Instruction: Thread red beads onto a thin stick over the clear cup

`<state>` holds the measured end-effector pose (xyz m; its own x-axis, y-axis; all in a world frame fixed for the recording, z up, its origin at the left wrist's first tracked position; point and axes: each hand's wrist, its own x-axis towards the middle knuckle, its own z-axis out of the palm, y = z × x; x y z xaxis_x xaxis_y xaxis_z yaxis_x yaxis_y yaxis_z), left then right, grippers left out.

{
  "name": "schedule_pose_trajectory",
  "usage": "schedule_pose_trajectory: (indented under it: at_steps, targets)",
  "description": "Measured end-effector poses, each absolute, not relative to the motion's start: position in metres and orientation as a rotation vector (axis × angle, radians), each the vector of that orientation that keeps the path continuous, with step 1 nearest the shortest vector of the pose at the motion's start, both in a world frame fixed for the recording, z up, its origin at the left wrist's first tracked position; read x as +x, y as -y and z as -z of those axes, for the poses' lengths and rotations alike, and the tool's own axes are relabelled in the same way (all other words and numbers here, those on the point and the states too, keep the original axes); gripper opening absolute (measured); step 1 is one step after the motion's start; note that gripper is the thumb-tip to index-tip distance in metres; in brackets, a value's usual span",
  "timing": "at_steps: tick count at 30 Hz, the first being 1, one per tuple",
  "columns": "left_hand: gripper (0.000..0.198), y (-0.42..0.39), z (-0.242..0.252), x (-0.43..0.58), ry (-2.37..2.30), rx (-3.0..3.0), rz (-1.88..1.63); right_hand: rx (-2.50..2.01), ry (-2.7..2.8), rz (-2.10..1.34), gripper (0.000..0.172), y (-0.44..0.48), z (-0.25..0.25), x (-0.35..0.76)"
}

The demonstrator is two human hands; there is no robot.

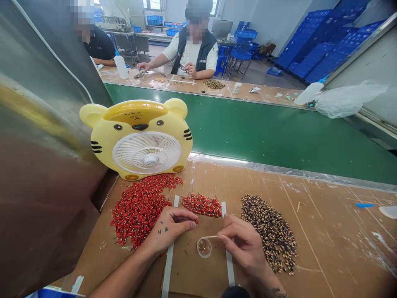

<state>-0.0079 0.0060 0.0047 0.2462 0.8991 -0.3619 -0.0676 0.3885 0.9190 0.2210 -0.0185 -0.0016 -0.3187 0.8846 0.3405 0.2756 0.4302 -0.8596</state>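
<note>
As fingers [226, 234] pinch a thin stick [211, 236] over cardboard [310, 231], blue crates [310, 54] line the room.

Too small to tell: contents of the clear cup [204, 247]. Cut off by the bottom edge: the right forearm [262, 279].

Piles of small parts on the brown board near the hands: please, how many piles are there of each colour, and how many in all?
Red: 2 (large red heap, smaller red heap)
Dark speckled: 1 (dark speckled heap)
Total: 3
</note>
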Motion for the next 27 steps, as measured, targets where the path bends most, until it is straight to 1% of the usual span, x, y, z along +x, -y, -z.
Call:
schedule_pose_trajectory:
  at_steps: [2, 4, 16, 22, 24, 27]
  targets:
    - [0.013, -0.005, -0.005, -0.006, -1.117, 0.947, -0.813, -1.027, 1.626, -0.877, 0.017, 0.020, 0.003, 0.220]
    - [0.013, -0.005, -0.006, -0.004, -1.105, 0.933, -0.808, -1.040, 1.548, -0.874, 0.015, 0.020, 0.004, 0.217]
    - [0.016, -0.004, -0.001, -0.004, -1.031, 0.896, -0.777, -1.024, 1.650, -0.818, 0.012, 0.015, 0.000, 0.209]
    - [0.014, -0.002, 0.001, -0.003, -1.029, 0.886, -0.797, -1.060, 1.629, -0.784, 0.016, 0.015, 0.002, 0.217]
    - [0.014, -0.003, -0.001, -0.002, -1.029, 0.882, -0.804, -1.033, 1.690, -0.804, 0.016, 0.015, 0.001, 0.221]
    - [0.014, -0.004, -0.005, -0.002, -1.046, 0.873, -0.812, -0.996, 1.963, -0.827, 0.016, 0.014, -0.001, 0.225]
